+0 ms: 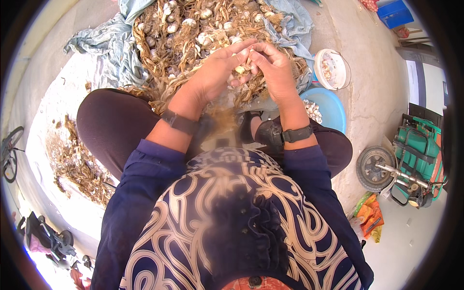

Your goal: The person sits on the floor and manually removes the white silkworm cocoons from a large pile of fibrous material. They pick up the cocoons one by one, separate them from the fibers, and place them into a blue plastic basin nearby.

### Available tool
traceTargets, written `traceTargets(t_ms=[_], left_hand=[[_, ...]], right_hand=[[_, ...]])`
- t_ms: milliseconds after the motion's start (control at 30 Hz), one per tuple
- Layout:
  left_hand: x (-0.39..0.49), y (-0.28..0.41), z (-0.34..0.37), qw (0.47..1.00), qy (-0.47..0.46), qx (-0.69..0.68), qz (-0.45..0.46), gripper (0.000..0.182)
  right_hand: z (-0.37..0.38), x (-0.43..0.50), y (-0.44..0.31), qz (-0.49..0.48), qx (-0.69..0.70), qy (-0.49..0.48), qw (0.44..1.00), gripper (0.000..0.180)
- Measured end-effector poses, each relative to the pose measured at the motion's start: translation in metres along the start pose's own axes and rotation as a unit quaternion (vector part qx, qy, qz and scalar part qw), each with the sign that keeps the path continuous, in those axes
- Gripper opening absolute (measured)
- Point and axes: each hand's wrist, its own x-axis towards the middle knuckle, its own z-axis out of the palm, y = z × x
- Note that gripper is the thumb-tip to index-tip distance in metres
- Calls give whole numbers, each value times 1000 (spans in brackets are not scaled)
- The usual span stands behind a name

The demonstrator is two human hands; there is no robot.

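My left hand (216, 70) and my right hand (272, 69) meet above a pile of dried garlic. A small piece of garlic (240, 69) with dry skin and stem bits is held between them. The left fingers curl under it, and the right thumb and fingers pinch at it. Fingers hide part of the piece. Below and beyond lies the garlic pile (183, 45), with white bulbs among brown braided stalks, on light-blue cloth (108, 45).
To the right stand a white bucket (340, 74) with peelings inside and a light-blue basin (333, 108) holding white garlic (312, 110). Dry stalks (81, 163) lie on a white sheet at left. A green three-wheeled vehicle (413, 152) and plastic bags (370, 215) are farther right.
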Motion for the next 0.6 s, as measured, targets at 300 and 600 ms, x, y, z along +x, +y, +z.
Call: traceTargets(t_ms=[300,600], left_hand=[[11,-4,-6,980,136,-142,30,34],[11,-12,-3,951,171,-252,55,23]], right_hand=[[24,-3,12,-153,-184,48,970,16],[32,-2,18,-322,-460,44,826,31]])
